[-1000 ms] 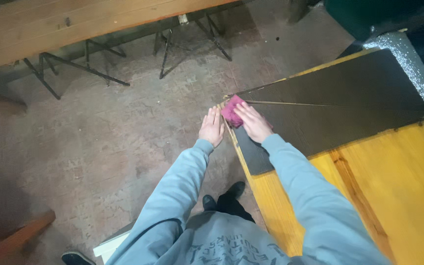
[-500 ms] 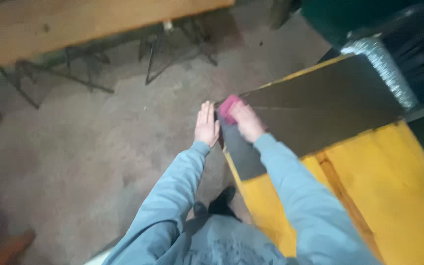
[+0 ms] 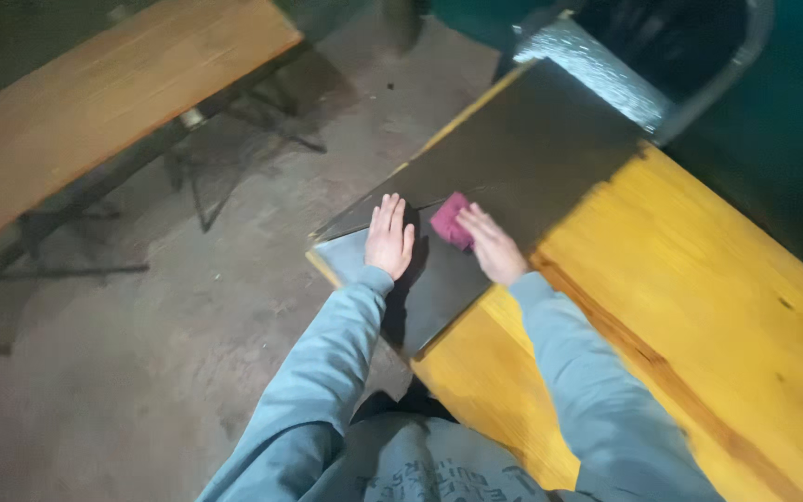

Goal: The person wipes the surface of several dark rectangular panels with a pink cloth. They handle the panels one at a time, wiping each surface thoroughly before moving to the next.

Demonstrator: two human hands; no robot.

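Both arms out in front, blue-grey sleeves, elbows bent, reaching onto the near-left corner of the surface [image 3: 699, 307].

Left hand [image 3: 389, 237]: flat, palm down, fingers straight and together, pressing on the dark sheet [image 3: 532, 158] close to its corner. Nothing gripped, hand fully spread.

Right hand [image 3: 493, 246]: just beside the left, fingers extended forward and lying on a magenta pad [image 3: 451, 220]. Fingers rest on top of it rather than curling round; frame is blurred, so can't tell how hard it's clamped. Pad sits on the dark sheet, between the two hands, touching the right fingertips.

Dark sheet: large, flat, matte grey-black panel lying diagonally on the surface, its near corner overhanging the edge slightly. It covers the far-left part; the rest is bare.

Surface: orange-yellow varnished wood, visible grain, a few dark knots.

Far end: a crinkled silver foil-wrapped strip [image 3: 597, 74] along the edge of the sheet, dark green behind it.

Room: rough grey concrete floor [image 3: 141, 372], stained. Second wooden bench [image 3: 95, 112] upper left, on dark folding metal legs. Dim lighting.
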